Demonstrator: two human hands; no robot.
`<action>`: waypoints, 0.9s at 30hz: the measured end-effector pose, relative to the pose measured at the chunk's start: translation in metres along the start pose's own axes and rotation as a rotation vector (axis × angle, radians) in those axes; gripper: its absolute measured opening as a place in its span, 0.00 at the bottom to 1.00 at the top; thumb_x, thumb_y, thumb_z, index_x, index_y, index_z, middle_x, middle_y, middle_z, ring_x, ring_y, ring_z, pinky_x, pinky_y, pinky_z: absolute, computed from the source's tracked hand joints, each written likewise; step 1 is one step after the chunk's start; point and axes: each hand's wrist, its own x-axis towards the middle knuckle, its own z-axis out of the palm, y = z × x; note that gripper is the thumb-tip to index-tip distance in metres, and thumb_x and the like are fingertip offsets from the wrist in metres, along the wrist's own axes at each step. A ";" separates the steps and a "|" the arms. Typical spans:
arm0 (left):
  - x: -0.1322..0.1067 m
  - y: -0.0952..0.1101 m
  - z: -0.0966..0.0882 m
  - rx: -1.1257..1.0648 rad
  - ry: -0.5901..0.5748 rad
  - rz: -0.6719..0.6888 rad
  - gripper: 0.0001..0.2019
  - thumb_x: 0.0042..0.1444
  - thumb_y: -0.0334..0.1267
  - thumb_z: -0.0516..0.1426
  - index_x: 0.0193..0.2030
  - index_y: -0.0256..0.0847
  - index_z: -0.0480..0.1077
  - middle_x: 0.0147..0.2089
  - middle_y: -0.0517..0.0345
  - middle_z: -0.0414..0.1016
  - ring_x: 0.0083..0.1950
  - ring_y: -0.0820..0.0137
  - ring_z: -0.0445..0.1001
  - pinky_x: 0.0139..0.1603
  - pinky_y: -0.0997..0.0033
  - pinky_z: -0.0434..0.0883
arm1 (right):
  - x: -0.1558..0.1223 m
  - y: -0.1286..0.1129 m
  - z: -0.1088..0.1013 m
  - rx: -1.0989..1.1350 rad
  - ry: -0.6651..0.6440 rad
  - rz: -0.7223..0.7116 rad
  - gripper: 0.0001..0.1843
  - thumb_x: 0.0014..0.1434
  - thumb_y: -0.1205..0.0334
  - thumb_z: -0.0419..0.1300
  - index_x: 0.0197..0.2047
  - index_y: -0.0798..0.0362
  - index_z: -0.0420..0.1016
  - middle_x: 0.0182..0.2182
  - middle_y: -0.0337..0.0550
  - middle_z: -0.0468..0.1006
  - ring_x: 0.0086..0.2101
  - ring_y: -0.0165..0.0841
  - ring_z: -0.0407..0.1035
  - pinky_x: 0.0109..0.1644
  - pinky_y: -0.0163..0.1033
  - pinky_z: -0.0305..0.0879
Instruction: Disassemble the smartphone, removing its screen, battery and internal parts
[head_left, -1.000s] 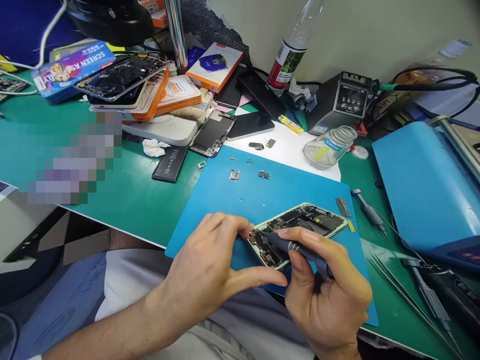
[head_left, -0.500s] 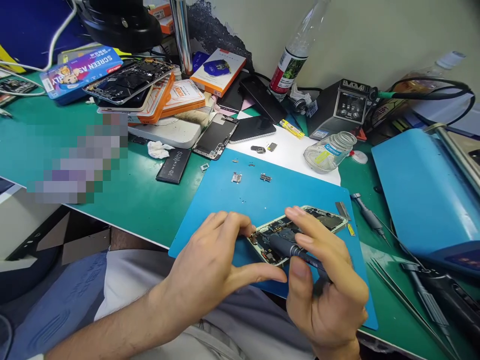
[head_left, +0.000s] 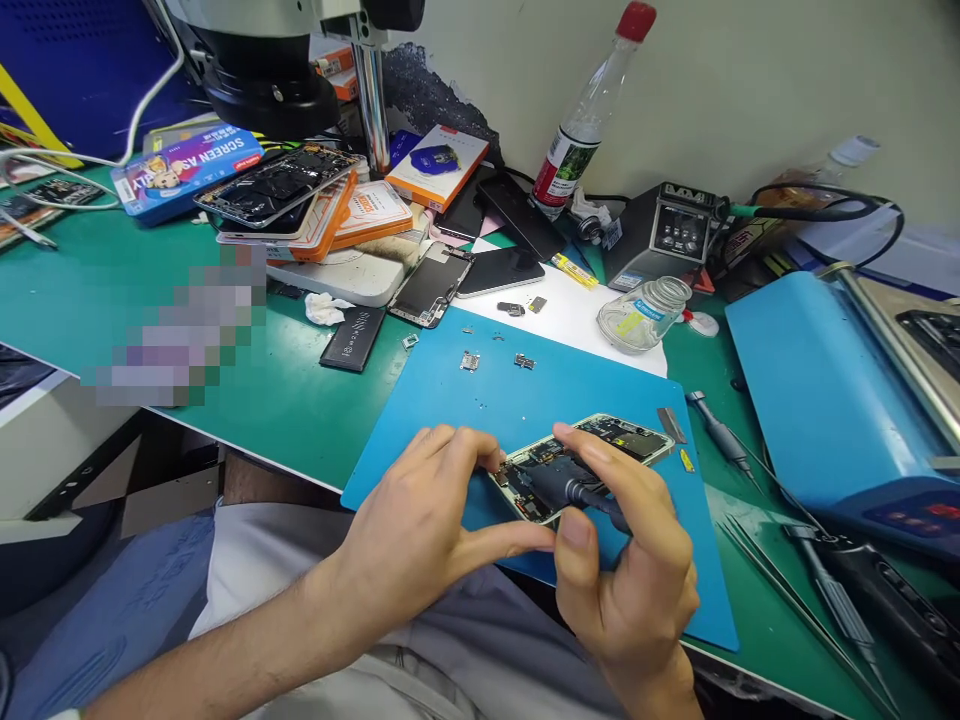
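My left hand [head_left: 420, 510] grips the near-left end of an opened phone [head_left: 637, 438], fingers at its far corner and thumb along the near edge. The phone is tilted, its circuit boards and inner parts bare. Between the thumb and fingers of my right hand [head_left: 637, 560] is a dark screwdriver [head_left: 574, 489], slanting over the phone's left half. Its tip cannot be made out. Under the phone lies a blue mat [head_left: 405, 440], with a small metal part [head_left: 469, 361], another small part [head_left: 525, 361] and tiny pieces beyond the hands.
A phone battery [head_left: 352, 340] and a detached screen [head_left: 431, 285] lie at the mat's far left. A glass jar [head_left: 643, 315] stands behind. Tweezers [head_left: 795, 600] and a grey pen-like tool [head_left: 721, 438] lie right, near a blue machine [head_left: 817, 390]. Boxes and phones are stacked at back left.
My right hand has shifted slightly left with the screwdriver, its index finger now lower over the phone. My left hand keeps its grip. The camera view has moved a little.
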 end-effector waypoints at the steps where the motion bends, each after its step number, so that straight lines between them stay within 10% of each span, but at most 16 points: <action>1: 0.000 0.000 0.000 0.003 -0.004 0.010 0.26 0.69 0.68 0.58 0.50 0.46 0.64 0.44 0.60 0.81 0.44 0.64 0.81 0.44 0.64 0.75 | 0.000 -0.001 0.000 0.001 0.007 0.037 0.39 0.68 0.75 0.64 0.79 0.50 0.64 0.59 0.53 0.84 0.56 0.44 0.82 0.58 0.55 0.82; 11: -0.006 0.007 -0.006 0.147 -0.219 0.127 0.37 0.56 0.51 0.76 0.63 0.45 0.62 0.61 0.50 0.79 0.56 0.53 0.78 0.54 0.54 0.75 | 0.009 0.000 0.000 0.133 0.311 0.694 0.15 0.77 0.55 0.62 0.63 0.46 0.76 0.49 0.46 0.88 0.46 0.40 0.86 0.50 0.49 0.84; 18: 0.029 -0.004 -0.014 0.194 -0.146 0.115 0.12 0.72 0.41 0.66 0.56 0.43 0.72 0.54 0.54 0.80 0.53 0.58 0.80 0.53 0.58 0.75 | 0.012 0.004 0.001 0.209 0.176 0.778 0.14 0.78 0.52 0.60 0.63 0.43 0.75 0.50 0.42 0.88 0.47 0.37 0.86 0.51 0.44 0.85; 27: 0.055 -0.003 -0.006 0.315 -0.168 0.256 0.06 0.73 0.34 0.65 0.41 0.41 0.80 0.40 0.59 0.82 0.41 0.63 0.76 0.43 0.62 0.71 | 0.009 -0.006 -0.009 0.332 0.229 0.777 0.15 0.77 0.50 0.62 0.62 0.42 0.77 0.48 0.43 0.89 0.46 0.38 0.87 0.46 0.42 0.85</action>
